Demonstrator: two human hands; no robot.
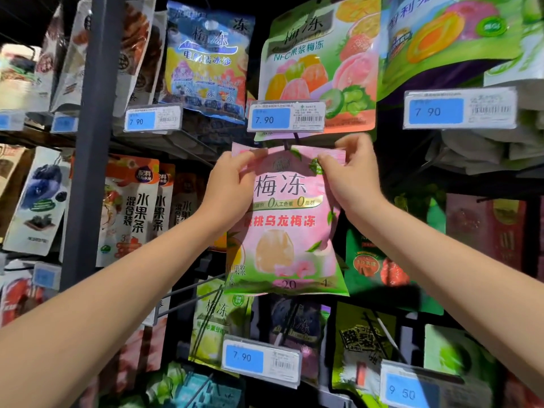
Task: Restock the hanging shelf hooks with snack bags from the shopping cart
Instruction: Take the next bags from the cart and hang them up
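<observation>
A pink snack bag point(284, 228) with a peach jelly picture hangs upright in the middle of the view. My left hand point(231, 189) pinches its top left corner. My right hand point(351, 175) pinches its top right corner. The bag's top edge sits at a dark metal hook point(287, 144) that juts out just under a 7.90 price tag point(287, 116). The hook tip meets the bag's top middle; whether it passes through the hole is not clear. The shopping cart is out of view.
Snack bags hang in rows all around: a blue bag point(206, 60) and a green fruit bag point(321, 60) above, green and dark bags below. A grey upright post point(94, 136) stands left. Bare hooks point(191, 293) and price tags stick out toward me.
</observation>
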